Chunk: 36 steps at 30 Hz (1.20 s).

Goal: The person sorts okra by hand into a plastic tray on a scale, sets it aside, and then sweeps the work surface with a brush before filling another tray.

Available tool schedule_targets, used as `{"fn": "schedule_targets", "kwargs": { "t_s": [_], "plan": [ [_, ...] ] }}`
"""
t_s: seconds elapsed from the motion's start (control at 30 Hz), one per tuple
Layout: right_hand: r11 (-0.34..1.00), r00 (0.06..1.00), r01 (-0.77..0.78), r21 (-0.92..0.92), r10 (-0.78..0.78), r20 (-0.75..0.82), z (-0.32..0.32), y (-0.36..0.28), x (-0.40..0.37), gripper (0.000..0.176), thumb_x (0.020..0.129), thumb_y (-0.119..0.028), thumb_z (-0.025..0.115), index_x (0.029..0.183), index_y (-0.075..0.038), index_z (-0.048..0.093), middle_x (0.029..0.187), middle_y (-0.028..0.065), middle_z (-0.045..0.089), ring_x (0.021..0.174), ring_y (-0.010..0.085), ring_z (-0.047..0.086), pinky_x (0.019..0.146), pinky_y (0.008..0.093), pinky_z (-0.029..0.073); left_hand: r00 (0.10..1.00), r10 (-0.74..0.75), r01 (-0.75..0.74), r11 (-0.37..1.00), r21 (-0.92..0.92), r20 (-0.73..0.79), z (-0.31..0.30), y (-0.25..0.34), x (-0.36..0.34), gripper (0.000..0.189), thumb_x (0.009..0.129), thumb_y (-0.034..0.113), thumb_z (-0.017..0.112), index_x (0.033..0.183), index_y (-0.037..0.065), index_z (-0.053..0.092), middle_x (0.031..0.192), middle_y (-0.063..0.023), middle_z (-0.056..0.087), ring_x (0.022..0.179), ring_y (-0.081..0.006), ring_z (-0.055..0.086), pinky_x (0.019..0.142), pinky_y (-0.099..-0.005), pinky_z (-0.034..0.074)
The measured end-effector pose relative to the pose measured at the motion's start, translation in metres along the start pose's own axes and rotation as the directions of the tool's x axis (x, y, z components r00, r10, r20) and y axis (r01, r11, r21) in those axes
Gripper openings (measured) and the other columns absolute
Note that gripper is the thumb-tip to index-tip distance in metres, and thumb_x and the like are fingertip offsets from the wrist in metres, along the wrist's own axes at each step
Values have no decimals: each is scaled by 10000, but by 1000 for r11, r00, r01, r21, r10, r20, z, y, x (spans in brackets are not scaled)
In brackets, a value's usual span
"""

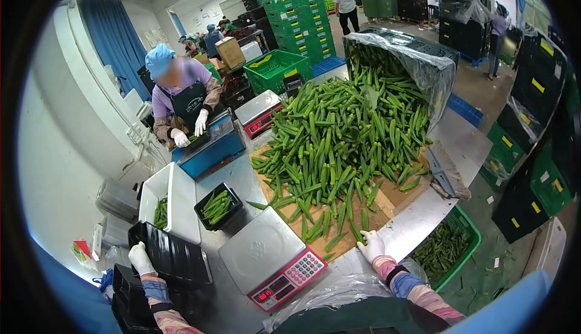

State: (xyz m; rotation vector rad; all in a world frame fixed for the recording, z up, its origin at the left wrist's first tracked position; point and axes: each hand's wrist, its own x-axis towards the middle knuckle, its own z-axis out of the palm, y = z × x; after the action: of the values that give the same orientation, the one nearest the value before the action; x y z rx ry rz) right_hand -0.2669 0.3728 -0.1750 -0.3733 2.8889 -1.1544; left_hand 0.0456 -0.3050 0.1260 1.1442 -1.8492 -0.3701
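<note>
My left hand (142, 259), in a white glove, grips the edge of a black plastic tray (172, 260) at the lower left. More black trays (126, 297) are stacked below it. On the right, my gloved right hand (371, 247) has its fingers closed at the tip of an okra pod (356, 232), by the near edge of a large okra pile (339, 134). Between my hands sits a scale (263, 252) with a bare metal plate and a lit red display. Just behind it, a small black tray (225, 223) holds several okra pods.
A white bin (172, 204) with some okra stands left. A tipped, plastic-lined crate (445, 62) spills onto the pile, beside a brush (445, 173). Below right is a green crate (475, 237) of okra. Across the table, a co-worker (184, 92) handles a tray near another scale (259, 111).
</note>
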Motion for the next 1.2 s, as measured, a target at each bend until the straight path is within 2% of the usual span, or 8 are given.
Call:
{"fn": "schedule_targets", "kwargs": {
  "t_s": [0.17, 0.23, 0.3, 0.5, 0.63, 0.83, 1.03, 1.2],
  "plan": [
    [1000, 995, -19, 16, 17, 97, -4, 2, 2, 471, 830, -234, 758, 1274, -117, 649, 1102, 169, 616, 1054, 338, 624, 920, 432, 514, 812, 311, -284, 950, 131, -494, 2, 103, -66, 255, 995, 227, 621, 896, 5, 697, 836, -96, 674, 754, -245, 610, 746, -384, 496],
    [992, 990, 112, 66, -105, -96, 11, 12, 0, 428, 778, -191, 773, 1183, -93, 677, 1011, 153, 621, 910, 331, 631, 808, 417, 532, 853, 434, -410, 901, 143, -291, 12, 172, -132, 197, 981, 195, 638, 943, 14, 706, 910, -124, 680, 869, -274, 646, 800, -395, 514],
    [999, 999, 28, 16, -29, 44, -5, 2, 2, 479, 834, -206, 747, 1290, -112, 638, 1129, 183, 614, 1034, 361, 626, 918, 448, 512, 793, 609, -606, 792, 73, -18, 34, 207, -196, 113, 933, 146, 681, 937, 36, 709, 897, -123, 675, 869, -278, 639, 781, -399, 510],
    [928, 947, -259, 270, 189, 259, -13, 24, 8, 344, 822, -166, 747, 1157, -92, 725, 920, 80, 664, 839, 210, 646, 783, 336, 529, 507, 496, -628, 773, -93, 704, 88, 156, -297, 144, 855, 126, 739, 988, 72, 728, 880, -108, 660, 858, -312, 624, 796, -408, 511],
    [874, 968, -252, 416, 226, 110, -36, 50, 19, 355, 828, -149, 757, 1166, -49, 720, 871, 50, 672, 783, 132, 608, 756, 281, 518, 556, 544, -544, 810, -220, 628, 92, 208, -300, 454, 872, 115, 738, 1304, 41, 622, 1127, -139, 656, 1044, -312, 636, 927, -407, 508],
    [753, 936, -322, 575, 343, 75, -59, 32, 114, 347, 859, -153, 729, 1171, -4, 705, 951, 63, 712, 869, 129, 641, 801, 272, 515, 418, 341, 394, 767, -507, 842, 214, 326, -308, 550, 994, 121, 616, 1477, -46, 411, 1441, -199, 523, 1311, -257, 528, 1114, -356, 403],
    [716, 919, -334, 613, 392, 43, -44, 19, 207, 369, 873, -156, 710, 1196, 15, 667, 995, 104, 722, 898, 163, 665, 821, 289, 524, 411, 232, 401, 822, -403, 881, 408, 363, -357, 838, 880, 325, 753, 1488, -84, 346, 1517, -302, 401, 1408, -367, 422, 1166, -406, 339],
    [780, 931, -311, 542, 366, 8, -6, 36, 251, 589, 822, -269, 777, 1301, 16, 588, 1206, 228, 679, 1157, 329, 646, 990, 381, 499, 598, 247, -120, 968, -220, 763, 441, 380, -385, 938, 746, 331, 858, 1455, -81, 402, 1418, -275, 501, 1315, -398, 489, 1120, -420, 377]
  ]
}}
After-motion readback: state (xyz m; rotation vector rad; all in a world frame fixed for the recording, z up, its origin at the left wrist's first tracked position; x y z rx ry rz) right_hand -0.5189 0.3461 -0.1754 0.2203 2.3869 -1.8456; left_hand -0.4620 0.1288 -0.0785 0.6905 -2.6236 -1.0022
